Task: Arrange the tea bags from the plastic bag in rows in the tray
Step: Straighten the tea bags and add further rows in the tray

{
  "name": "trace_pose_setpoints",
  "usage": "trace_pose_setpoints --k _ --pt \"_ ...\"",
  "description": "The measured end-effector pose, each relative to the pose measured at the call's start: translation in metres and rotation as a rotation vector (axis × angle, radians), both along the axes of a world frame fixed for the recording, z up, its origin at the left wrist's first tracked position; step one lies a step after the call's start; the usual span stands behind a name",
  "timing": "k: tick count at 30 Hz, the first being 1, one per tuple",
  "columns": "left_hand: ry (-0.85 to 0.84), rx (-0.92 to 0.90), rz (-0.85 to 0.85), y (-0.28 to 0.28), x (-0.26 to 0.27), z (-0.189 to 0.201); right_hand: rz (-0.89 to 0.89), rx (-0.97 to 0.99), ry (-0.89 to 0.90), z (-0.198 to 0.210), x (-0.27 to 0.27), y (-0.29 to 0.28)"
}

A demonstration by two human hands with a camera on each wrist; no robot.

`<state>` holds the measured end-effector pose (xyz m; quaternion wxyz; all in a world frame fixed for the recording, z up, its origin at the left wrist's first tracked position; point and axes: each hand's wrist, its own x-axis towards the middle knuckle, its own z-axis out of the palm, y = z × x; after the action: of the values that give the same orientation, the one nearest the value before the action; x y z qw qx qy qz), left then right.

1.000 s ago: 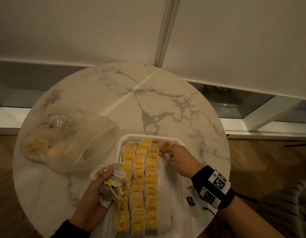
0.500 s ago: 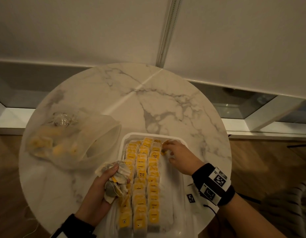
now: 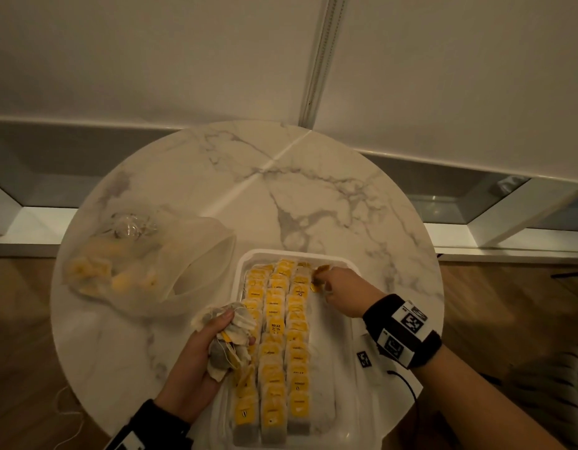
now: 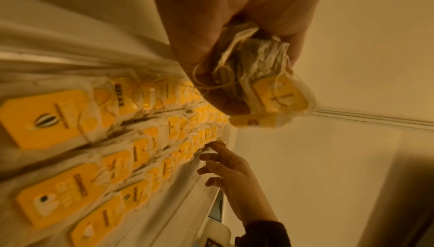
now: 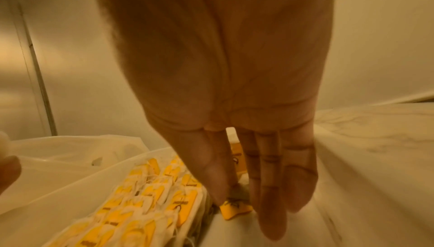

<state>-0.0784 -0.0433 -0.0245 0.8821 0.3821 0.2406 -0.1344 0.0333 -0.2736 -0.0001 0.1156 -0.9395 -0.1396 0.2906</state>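
A white tray [image 3: 281, 253] on the round marble table [image 3: 281, 190] holds three long rows of tea bags [image 3: 274, 352] with yellow tags, also seen in the left wrist view [image 4: 117, 158]. My left hand [image 3: 196, 362] hovers over the tray's left edge and grips a crumpled bunch of tea bags [image 3: 235, 323] [image 4: 258, 69]. My right hand [image 3: 342, 287] is at the tray's far right corner. Its straight fingers [image 5: 267, 186] touch a single tea bag [image 3: 316, 284] [image 5: 236, 211] beside the third row. The clear plastic bag [image 3: 144, 264], holding more tea bags, lies open to the left.
The tray's right strip [image 3: 333, 368] is bare. A small black-and-white marker [image 3: 363, 358] and a dark cable [image 3: 407, 384] lie right of the tray. A wall stands close behind the table, and wooden floor shows on both sides.
Little has changed. My right hand stays at the tray's far right corner, its fingers shifting slightly on the tea bag there. My left hand keeps the bunch in the same place.
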Motion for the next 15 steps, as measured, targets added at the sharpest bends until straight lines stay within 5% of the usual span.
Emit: trace_pose_setpoints --k 9,15 --pt "0.063 -0.077 -0.001 -0.002 0.004 0.006 -0.089 0.36 -0.192 0.046 -0.03 0.02" --pt "0.069 -0.142 -0.005 -0.013 0.006 0.003 -0.036 0.573 -0.102 0.058 -0.063 0.067"
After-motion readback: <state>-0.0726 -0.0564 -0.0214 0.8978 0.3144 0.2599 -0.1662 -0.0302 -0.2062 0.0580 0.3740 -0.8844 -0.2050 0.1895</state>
